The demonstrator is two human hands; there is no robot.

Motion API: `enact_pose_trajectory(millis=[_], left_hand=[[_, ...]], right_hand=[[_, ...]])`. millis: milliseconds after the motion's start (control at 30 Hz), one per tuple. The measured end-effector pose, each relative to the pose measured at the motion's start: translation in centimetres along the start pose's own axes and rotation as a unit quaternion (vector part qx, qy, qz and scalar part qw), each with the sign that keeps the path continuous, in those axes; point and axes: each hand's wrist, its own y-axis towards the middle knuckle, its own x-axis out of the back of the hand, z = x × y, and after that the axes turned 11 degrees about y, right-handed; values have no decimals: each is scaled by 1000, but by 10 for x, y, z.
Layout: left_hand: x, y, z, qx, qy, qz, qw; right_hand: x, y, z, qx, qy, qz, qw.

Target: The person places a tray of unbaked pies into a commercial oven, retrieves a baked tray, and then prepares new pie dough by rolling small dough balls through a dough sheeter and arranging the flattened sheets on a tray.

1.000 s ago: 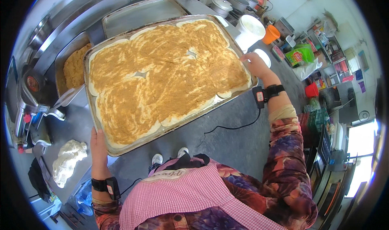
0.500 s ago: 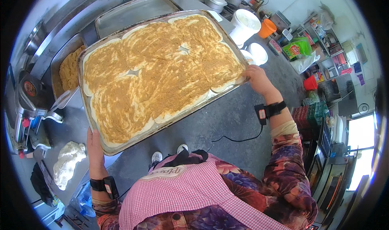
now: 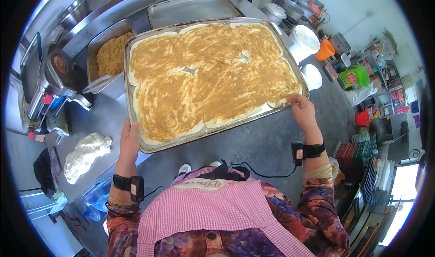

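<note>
Between my hands is a large rectangular baking tray, its right side farther from me than its left. Flat pieces of pale dough, nearly filling it, are smeared with golden-brown paste; small gaps show where pieces meet. My left hand is closed on the near part of the tray's left edge, with most of its fingers hidden beneath. At the near right corner, my right hand pinches the rim.
An empty tray lies behind on the metal counter. Left of it stand a container of brown filling and a black-and-silver machine. White dough rests on the counter. Buckets stand on the right. A cable hangs from my right wrist.
The view has swung, so the tray and the counter behind it appear farther right and less slanted. Both hands keep their grip on the tray.
</note>
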Motion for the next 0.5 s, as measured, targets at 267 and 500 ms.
enact_pose_trajectory(millis=[267,500], left_hand=[[19,6,14,-36,8,25,999],[39,14,24,-42,18,42,998]], right_hand=[[-54,-33,-2,230,-223,-77,944],[-98,-51,31,156,-189,-89,965]])
